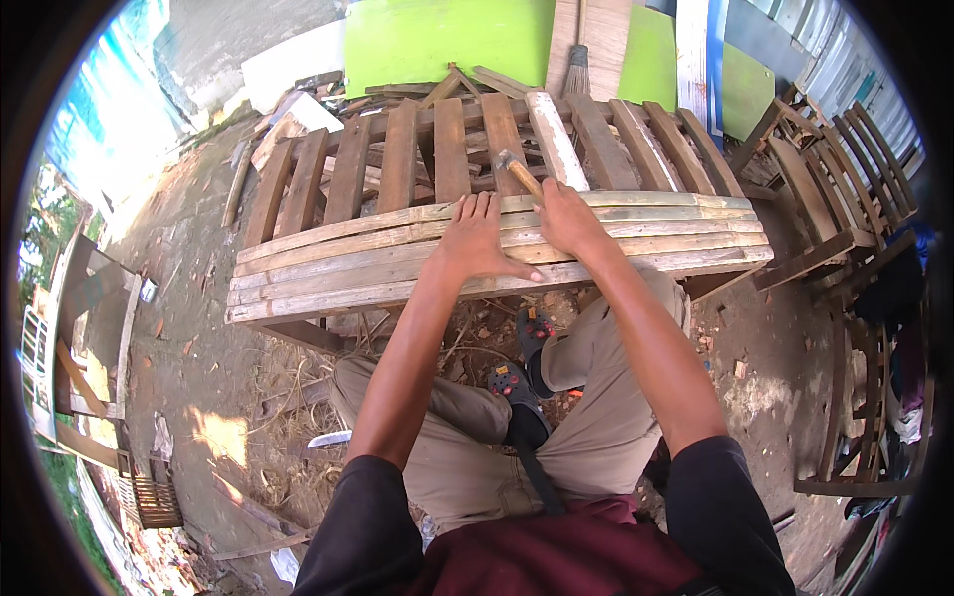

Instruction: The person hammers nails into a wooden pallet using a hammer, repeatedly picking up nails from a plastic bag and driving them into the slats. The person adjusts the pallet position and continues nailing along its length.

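Several split bamboo strips (343, 260) lie side by side along the near edge of a slatted wooden bench (401, 149) in front of me. My left hand (481, 241) rests flat on the strips, fingers stretched forward and thumb spread to the right. Just right of it, my right hand (570, 221) is closed round the wooden handle of a hammer (523, 179). The hammer's head points away from me to the left, over the bench's wooden slats. One slat (556, 142) behind it has a whitish, worn face.
A broom (577, 72) leans against boards behind the bench. Wooden frames (820, 189) stand at the right, and more woodwork (94, 348) at the left. Dry fibres and scraps (298, 447) cover the ground beside my legs, with a pale flat blade-like piece (329, 438) among them.
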`<state>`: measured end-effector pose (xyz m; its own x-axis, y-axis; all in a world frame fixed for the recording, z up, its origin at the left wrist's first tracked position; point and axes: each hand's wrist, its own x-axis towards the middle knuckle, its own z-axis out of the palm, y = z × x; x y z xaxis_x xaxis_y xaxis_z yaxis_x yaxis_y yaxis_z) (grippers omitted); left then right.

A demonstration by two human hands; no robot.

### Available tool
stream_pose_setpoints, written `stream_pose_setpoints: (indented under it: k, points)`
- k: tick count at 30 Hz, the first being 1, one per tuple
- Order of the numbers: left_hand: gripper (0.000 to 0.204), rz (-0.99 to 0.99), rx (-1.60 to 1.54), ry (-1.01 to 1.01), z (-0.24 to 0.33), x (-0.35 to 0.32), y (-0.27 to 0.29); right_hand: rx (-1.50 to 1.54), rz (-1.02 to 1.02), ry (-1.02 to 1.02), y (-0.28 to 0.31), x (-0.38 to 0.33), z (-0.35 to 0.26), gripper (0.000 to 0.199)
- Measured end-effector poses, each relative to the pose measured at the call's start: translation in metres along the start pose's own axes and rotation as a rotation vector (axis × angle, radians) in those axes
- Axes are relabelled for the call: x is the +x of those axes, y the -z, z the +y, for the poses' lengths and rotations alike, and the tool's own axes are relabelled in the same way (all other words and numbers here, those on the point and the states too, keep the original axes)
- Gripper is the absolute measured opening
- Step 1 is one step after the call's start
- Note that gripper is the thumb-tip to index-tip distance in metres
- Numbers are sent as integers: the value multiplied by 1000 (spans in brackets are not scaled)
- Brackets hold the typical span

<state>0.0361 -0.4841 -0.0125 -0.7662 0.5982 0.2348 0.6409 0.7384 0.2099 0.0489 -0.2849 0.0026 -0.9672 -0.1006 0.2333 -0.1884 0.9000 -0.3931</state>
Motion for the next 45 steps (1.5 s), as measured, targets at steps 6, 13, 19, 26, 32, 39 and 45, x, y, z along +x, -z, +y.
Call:
stream_pose_setpoints:
  k: [6,13,19,26,32,39,45]
  points:
    - [141,140,16,76,10,2,-6,-20,20,12,-3,2,-1,23]
    - [126,142,14,133,7,13,-11,-10,41,30,-6,-2,-1,24]
    - [120,123,-63,182,14,15,-8,99,17,-40,2,-1,6,30]
    - [115,156,-87,241,18,13,-7,318,34,-280,69,-18,-26,42]
    - [114,186,-103,248,22,13,-14,1058,-134,-448,85,-48,-48,42]
    - [112,138,-109,285,18,16,-5,588,-128,-488,81,-63,-75,49]
    - [114,128,-103,265,23,15,-9,163,142,-68,42,-60,-14,51]
